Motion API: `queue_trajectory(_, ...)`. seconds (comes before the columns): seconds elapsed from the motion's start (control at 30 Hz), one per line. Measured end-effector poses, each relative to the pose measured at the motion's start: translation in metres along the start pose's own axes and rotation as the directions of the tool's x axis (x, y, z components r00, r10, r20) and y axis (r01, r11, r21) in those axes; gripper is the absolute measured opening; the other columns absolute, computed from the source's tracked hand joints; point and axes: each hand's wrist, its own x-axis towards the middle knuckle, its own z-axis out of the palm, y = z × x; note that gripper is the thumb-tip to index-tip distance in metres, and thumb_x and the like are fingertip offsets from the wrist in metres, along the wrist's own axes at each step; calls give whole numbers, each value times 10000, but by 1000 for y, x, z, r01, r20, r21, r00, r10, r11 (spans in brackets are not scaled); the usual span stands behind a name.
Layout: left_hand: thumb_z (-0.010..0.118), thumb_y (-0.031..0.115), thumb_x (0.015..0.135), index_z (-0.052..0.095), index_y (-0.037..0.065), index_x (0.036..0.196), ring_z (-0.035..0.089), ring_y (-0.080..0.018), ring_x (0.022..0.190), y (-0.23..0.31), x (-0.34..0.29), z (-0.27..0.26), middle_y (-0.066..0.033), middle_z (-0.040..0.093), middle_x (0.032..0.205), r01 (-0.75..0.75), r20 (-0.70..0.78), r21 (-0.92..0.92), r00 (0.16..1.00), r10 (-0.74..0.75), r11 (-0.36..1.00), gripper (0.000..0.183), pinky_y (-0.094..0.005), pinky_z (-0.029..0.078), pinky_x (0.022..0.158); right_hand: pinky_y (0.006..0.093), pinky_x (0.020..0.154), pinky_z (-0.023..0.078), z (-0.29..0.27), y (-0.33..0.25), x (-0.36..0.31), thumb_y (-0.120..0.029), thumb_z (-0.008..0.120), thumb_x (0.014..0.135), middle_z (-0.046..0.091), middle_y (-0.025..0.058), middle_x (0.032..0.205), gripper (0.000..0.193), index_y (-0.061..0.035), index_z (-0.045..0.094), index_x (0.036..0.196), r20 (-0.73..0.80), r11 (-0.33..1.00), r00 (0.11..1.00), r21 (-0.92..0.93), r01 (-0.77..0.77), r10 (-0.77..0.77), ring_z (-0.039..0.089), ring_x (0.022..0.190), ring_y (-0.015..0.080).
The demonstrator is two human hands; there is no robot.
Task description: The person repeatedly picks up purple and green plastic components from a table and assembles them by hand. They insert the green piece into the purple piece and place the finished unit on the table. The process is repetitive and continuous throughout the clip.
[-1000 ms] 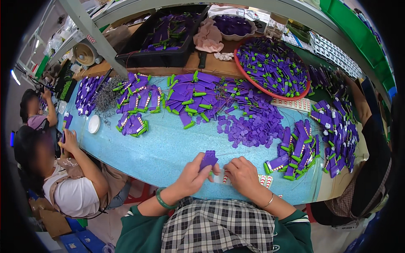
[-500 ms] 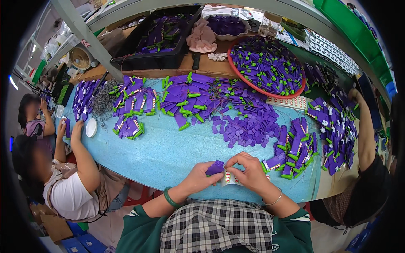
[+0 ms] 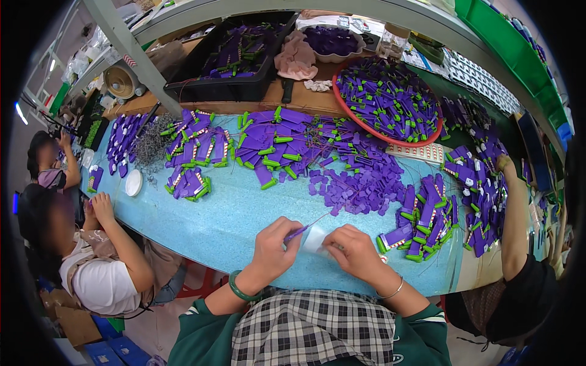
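My left hand pinches a thin purple plastic piece, now seen nearly edge-on, with a fine strand sticking up beyond it. My right hand is closed on the edge of a pale sticker strip, whose blank side shows. The strip spans the short gap between my hands; whether my left fingers also touch it I cannot tell. Both hands are just above the blue tabletop, near its front edge. Right of my right hand lies a pile of purple parts with green ends and red-and-white stickers.
Small loose purple pieces are heaped ahead of my hands, near more purple-green parts. A red-rimmed basket and a black tray stand behind. Co-workers sit left and right. A white lid lies leftward.
My left hand has risen and tilted the purple piece edge-on. The sticker strip has turned from its printed face to its blank side. The left co-worker's hands have drawn back, leaving a purple part on the table.
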Motion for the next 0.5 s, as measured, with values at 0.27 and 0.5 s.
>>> queue_trajectory(0.27, 605, 130, 906, 612, 10, 998, 570, -74, 678, -24, -9, 15, -17, 619, 788, 461, 501, -309, 822, -269, 832, 151, -236, 480, 579, 301, 704, 537, -10, -1, 4, -24, 632, 815, 664, 104, 842, 82, -3, 640, 894, -43, 896, 975, 406, -182, 217, 662, 775, 202)
queue_trajectory(0.5, 643, 119, 881, 626, 21, 960, 554, -69, 620, -7, -2, 17, -8, 615, 765, 533, 505, -453, 814, -287, 715, 127, -227, 464, 538, 359, 735, 511, -17, -15, 7, -9, 640, 775, 653, 107, 921, 136, -10, 624, 910, -79, 994, 995, 89, -62, 69, 637, 867, 258)
